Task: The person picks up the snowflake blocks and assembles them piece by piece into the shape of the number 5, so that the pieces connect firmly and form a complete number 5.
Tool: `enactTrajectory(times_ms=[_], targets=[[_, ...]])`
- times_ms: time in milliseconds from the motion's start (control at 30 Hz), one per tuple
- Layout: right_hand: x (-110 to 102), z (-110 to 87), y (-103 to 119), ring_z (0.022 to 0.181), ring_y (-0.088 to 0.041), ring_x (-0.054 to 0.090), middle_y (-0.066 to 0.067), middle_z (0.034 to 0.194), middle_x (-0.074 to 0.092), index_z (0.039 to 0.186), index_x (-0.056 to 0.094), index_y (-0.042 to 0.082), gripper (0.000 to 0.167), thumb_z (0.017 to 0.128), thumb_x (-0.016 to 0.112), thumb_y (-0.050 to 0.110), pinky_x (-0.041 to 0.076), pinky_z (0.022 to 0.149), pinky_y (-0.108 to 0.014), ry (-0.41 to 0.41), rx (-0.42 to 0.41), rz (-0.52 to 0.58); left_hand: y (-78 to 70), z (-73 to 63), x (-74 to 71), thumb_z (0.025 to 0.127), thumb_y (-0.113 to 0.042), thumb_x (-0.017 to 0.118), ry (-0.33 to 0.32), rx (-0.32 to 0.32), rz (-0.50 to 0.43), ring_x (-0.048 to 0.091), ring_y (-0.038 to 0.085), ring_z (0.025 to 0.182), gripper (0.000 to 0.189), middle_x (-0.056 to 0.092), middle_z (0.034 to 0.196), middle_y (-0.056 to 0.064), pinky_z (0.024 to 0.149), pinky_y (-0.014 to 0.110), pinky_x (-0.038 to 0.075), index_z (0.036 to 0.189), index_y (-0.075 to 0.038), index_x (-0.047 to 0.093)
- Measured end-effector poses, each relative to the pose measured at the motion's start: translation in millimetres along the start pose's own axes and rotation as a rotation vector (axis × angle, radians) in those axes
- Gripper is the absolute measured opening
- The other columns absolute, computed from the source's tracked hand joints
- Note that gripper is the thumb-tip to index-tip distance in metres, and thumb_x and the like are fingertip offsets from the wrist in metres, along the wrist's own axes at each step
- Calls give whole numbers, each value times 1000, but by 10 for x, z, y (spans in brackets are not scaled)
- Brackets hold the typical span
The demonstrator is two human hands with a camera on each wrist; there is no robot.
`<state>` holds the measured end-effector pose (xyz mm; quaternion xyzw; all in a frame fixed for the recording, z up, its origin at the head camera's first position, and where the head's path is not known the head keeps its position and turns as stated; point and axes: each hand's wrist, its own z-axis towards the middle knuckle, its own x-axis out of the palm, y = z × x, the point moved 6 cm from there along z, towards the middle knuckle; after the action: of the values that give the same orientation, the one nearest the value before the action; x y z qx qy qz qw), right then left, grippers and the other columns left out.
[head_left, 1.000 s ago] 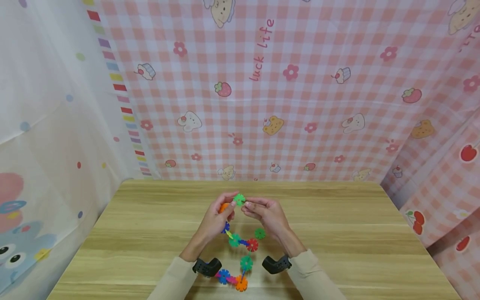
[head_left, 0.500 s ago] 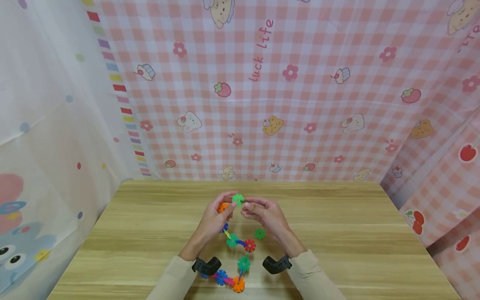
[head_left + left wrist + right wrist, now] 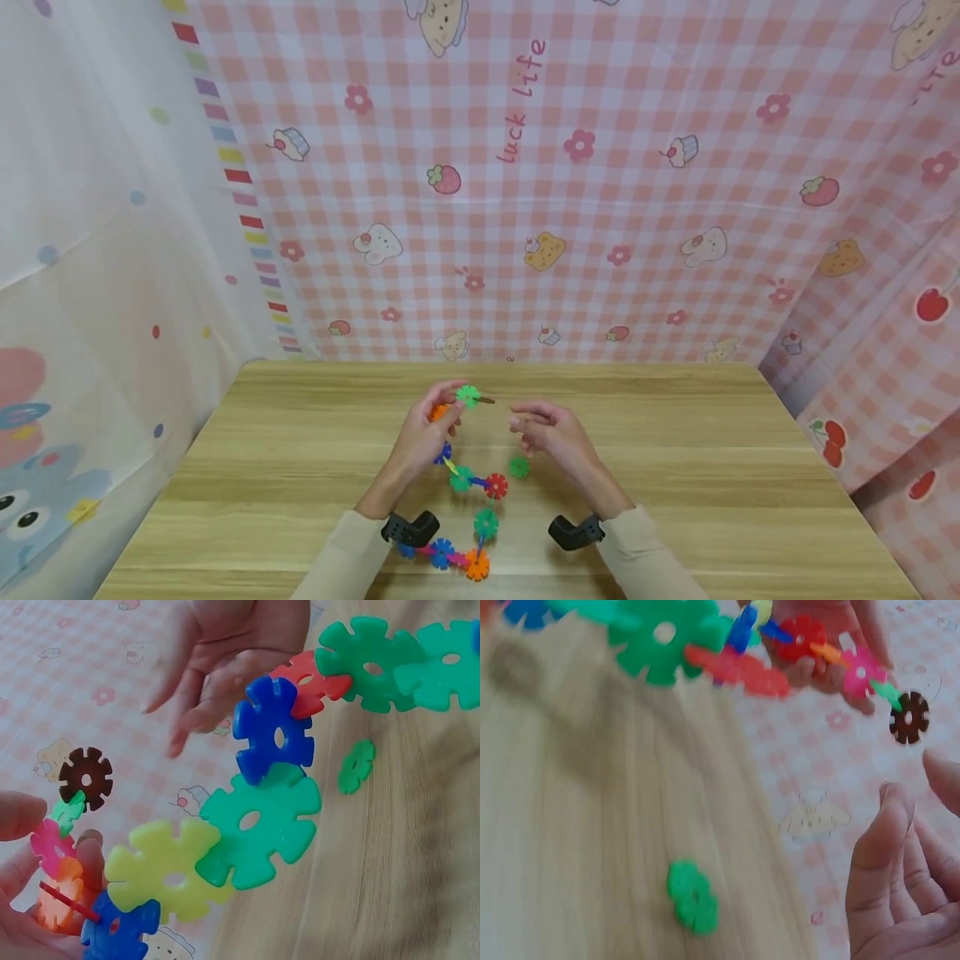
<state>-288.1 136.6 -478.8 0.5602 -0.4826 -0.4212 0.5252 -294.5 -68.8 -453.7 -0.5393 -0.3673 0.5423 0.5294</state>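
Observation:
My left hand pinches the upper end of a chain of notched plastic snowflake discs, near the pink disc and orange disc. A brown disc ends the chain, slotted into a light green disc and sticking out towards the right. Below the left hand hang a yellow disc, blue, green and red discs. My right hand holds nothing; its thumb and fingers are apart, a short gap from the brown disc, as the right wrist view shows.
One loose green disc lies on the wooden table, near the right hand. The chain's lower part, with an orange disc and a blue disc, runs between the forearms. A checked cloth hangs behind the table.
My right hand has let go of the brown disc and moved right, leaving it on the chain's end. My left hand has shifted slightly left with the chain.

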Motion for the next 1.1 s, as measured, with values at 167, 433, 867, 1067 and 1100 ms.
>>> enactTrajectory(times_ms=[167, 433, 867, 1067, 1100], targets=[[-140, -39, -89, 67, -16, 55, -11, 95, 69, 121, 66, -2, 36, 91, 71, 18, 49, 58, -27, -40, 22, -198, 21, -2, -32, 102, -18, 54, -5, -6, -2, 57, 24, 77, 33, 57, 106, 10, 65, 35, 52, 135, -22, 58], [-239, -92, -261, 61, -15, 49, -8, 88, 63, 115, 68, -1, 32, 87, 75, 11, 40, 50, -23, 17, 26, -352, 34, -2, -74, 103, -16, 52, 2, -11, -28, 57, 35, 82, 35, 56, 100, 9, 66, 37, 52, 137, -26, 55], [-127, -129, -341, 86, -18, 54, -8, 97, 65, 105, 73, 7, 25, 82, 80, 13, 46, 74, -31, 114, -107, -590, 107, 19, -145, 97, -22, 64, -55, -108, -45, 57, 24, 74, 23, 58, 87, 7, 62, 30, 51, 116, -8, 68], [-72, -132, -346, 88, -18, 53, -6, 95, 62, 96, 75, 11, 22, 77, 84, 11, 45, 77, -35, 24, -135, -701, 118, 16, -136, 92, -32, 71, -62, -137, -32, 58, 23, 69, 25, 59, 88, 5, 63, 37, 54, 105, -11, 71], [-67, -130, -346, 87, -18, 52, -5, 93, 62, 95, 75, 11, 21, 76, 84, 9, 45, 76, -35, 14, -139, -714, 123, 20, -135, 91, -33, 72, -62, -144, -40, 58, 23, 69, 25, 59, 87, 5, 62, 36, 54, 104, -12, 71]])
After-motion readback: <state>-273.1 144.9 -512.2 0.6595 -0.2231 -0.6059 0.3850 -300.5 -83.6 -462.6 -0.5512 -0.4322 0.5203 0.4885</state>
